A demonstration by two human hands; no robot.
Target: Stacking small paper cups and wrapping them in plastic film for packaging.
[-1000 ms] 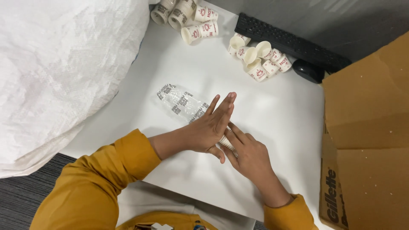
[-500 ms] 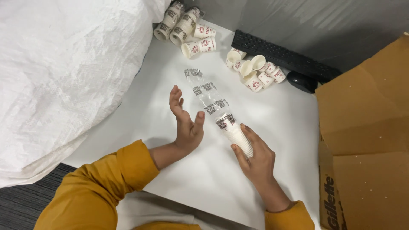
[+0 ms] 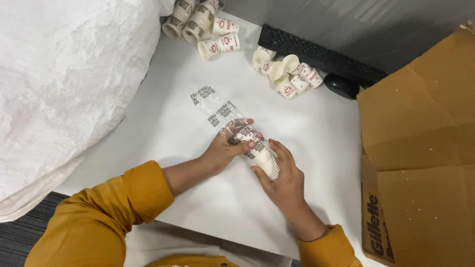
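Left hand [image 3: 225, 151] curled, gripping — right hand [image 3: 282, 180] cupped, gripping.

Bright, even light falls from above. The white desk [image 3: 163, 123] glows, with only soft, faint shadows under the hands. Everything looks sharp, nothing blurry.

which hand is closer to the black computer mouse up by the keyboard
Right. The right hand, gripping the stack of paper cups, sits below and left of the mouse; the left hand lies farther left, on the plastic sleeve.
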